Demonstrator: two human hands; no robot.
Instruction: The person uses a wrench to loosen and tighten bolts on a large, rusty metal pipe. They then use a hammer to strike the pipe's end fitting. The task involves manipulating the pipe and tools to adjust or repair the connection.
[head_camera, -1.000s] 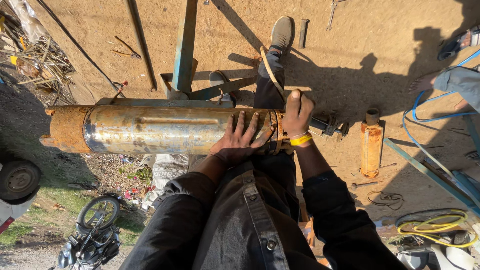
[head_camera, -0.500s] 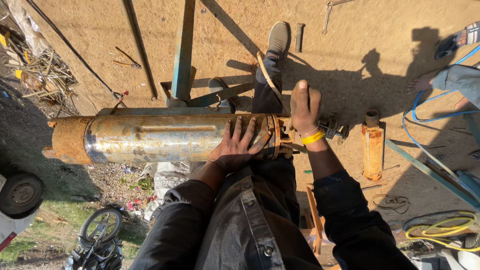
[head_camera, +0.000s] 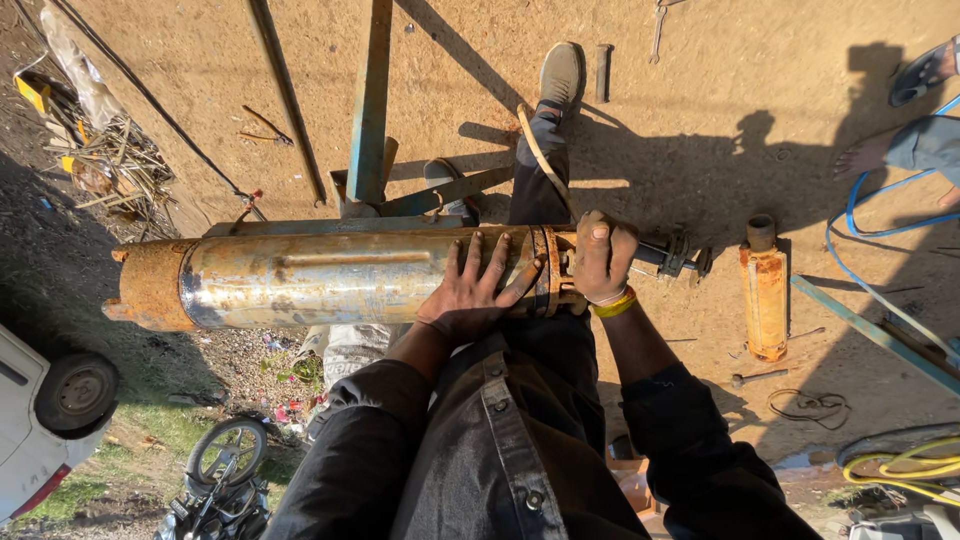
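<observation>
A long metal cylinder (head_camera: 330, 278), shiny in the middle and rusty at its left end, lies across in front of me on a blue stand. My left hand (head_camera: 475, 285) rests flat on it with fingers spread, just left of a rusty ring (head_camera: 547, 270). My right hand (head_camera: 603, 258), with a yellow band at the wrist, is closed around the cylinder's narrower right end beside that ring. A dark shaft (head_camera: 672, 254) sticks out to the right of my right hand. My leg and shoe (head_camera: 560, 75) reach out beyond the cylinder.
A blue steel post (head_camera: 372, 100) rises behind the cylinder. A smaller orange cylinder (head_camera: 765, 295) lies on the dirt at right, with blue hose (head_camera: 870, 225) and yellow hose (head_camera: 900, 465). A motorcycle (head_camera: 225, 480) and a white car (head_camera: 45, 420) stand lower left. Another person's feet (head_camera: 920, 75) at upper right.
My right hand lifted off the cylinder's right end half a second ago and has come back down to grip it. My left hand stayed flat on the cylinder.
</observation>
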